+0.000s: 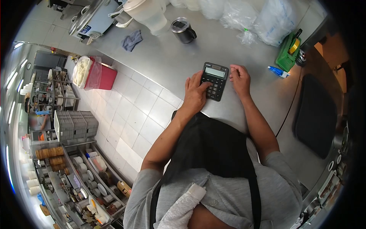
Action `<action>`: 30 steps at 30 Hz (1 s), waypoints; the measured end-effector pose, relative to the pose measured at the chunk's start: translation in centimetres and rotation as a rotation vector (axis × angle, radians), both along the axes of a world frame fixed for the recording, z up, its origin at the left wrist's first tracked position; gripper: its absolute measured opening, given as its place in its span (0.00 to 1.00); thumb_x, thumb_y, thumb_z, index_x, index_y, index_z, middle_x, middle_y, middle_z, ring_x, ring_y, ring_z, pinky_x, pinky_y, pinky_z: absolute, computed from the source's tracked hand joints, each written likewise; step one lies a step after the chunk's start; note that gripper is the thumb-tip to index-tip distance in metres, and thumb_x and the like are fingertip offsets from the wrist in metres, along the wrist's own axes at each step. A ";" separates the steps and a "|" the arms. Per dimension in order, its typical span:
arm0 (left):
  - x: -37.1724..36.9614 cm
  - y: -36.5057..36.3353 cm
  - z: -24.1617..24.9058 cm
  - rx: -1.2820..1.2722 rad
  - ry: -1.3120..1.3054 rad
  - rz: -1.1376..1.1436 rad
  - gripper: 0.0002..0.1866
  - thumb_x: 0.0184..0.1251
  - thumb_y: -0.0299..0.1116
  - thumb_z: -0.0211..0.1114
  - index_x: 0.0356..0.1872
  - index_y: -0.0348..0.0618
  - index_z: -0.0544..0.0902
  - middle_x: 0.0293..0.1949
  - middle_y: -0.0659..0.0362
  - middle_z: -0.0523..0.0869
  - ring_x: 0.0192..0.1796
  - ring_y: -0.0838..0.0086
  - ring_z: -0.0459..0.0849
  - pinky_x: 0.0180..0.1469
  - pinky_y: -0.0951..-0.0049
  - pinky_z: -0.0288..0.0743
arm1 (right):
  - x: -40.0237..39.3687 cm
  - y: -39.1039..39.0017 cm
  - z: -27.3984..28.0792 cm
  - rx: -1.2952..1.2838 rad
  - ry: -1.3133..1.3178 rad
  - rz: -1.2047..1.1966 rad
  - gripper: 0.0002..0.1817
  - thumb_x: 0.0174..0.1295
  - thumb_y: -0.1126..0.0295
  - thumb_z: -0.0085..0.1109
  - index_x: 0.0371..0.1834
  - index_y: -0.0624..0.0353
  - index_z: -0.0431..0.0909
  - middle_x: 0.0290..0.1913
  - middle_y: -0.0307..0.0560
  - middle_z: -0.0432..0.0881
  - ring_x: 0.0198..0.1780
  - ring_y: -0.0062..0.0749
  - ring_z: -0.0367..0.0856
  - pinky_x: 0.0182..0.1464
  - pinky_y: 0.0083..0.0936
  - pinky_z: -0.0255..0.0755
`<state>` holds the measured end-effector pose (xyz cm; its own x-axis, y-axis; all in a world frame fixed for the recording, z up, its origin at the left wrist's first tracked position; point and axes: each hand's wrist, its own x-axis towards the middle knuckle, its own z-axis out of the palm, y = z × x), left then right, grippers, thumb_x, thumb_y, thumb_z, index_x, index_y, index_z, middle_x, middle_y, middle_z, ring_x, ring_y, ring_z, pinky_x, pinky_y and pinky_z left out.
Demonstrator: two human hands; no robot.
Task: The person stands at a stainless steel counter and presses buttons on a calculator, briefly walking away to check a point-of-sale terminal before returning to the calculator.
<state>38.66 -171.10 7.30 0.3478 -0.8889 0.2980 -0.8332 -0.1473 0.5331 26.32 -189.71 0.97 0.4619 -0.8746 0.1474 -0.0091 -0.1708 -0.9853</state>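
A dark calculator (215,82) with a grey display lies on the steel table in front of me. My left hand (195,92) is closed around its left edge, fingers along the side and thumb over the keys. Just off the calculator's right edge, my right hand (240,81) rests on the steel with its fingers loosely curled. Nothing shows between those fingers.
On the steel table (164,61) stand a black lidded mug (183,30), a grey cloth (132,40), bagged goods (240,15) and a green tape dispenser (286,51). A blue-white correction tape (278,72) lies by it. Left are a red bin (106,77) and grey crates (78,125).
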 end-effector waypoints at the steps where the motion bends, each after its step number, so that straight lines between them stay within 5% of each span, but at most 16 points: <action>1: 0.0 -0.4 -0.5 0.034 -0.021 0.004 0.19 0.59 0.17 0.60 0.50 0.47 0.86 0.73 0.41 0.67 0.77 0.45 0.63 0.75 0.36 0.51 | 0.0 -0.1 -0.1 0.009 -0.003 -0.003 0.09 0.73 0.71 0.58 0.49 0.63 0.84 0.43 0.40 0.80 0.34 0.20 0.82 0.34 0.18 0.79; 13: 1.2 4.4 -1.5 0.134 0.023 0.074 0.20 0.59 0.17 0.58 0.52 0.45 0.85 0.75 0.42 0.65 0.78 0.46 0.61 0.77 0.38 0.49 | 0.1 -0.2 -0.2 0.003 0.002 0.010 0.09 0.73 0.70 0.59 0.49 0.62 0.84 0.44 0.39 0.80 0.34 0.20 0.81 0.33 0.18 0.79; 30: -1.8 3.0 0.1 0.138 -0.091 -0.147 0.16 0.57 0.16 0.61 0.45 0.44 0.86 0.73 0.43 0.69 0.76 0.46 0.65 0.75 0.36 0.52 | 0.0 0.0 -0.2 0.016 -0.011 0.004 0.09 0.73 0.70 0.59 0.49 0.63 0.84 0.43 0.39 0.80 0.34 0.20 0.81 0.34 0.18 0.79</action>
<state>36.86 -168.11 7.37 0.1883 -0.9628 0.1940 -0.8950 -0.0869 0.4376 26.34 -189.67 0.76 0.4638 -0.8750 0.1386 0.0028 -0.1550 -0.9879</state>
